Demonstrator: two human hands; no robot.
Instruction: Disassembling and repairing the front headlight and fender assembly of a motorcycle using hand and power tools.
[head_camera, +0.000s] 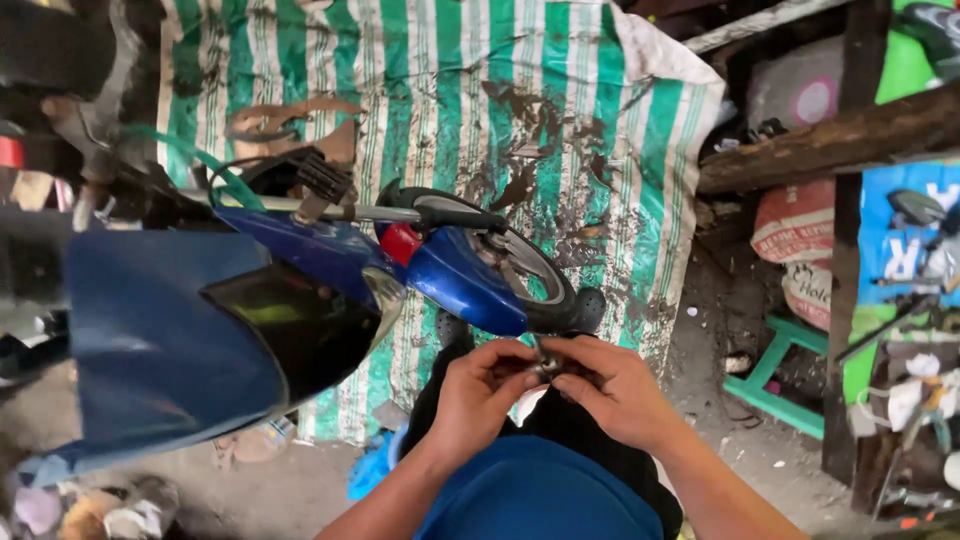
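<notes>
My left hand and my right hand meet just below the front of a blue motorbike. Together they pinch a small metal part between the fingertips; its exact kind is too small to tell. A scrap of white cloth or paper hangs under the left fingers. Right above the hands sit the bike's blue fender and front wheel. The dark headlight cowl is to the left of my hands.
A dirty green-and-white striped tarp lies under the bike. A green stool stands on the right by a dark wooden post and stuffed sacks. Cluttered parts fill the far right. Scraps litter the floor at lower left.
</notes>
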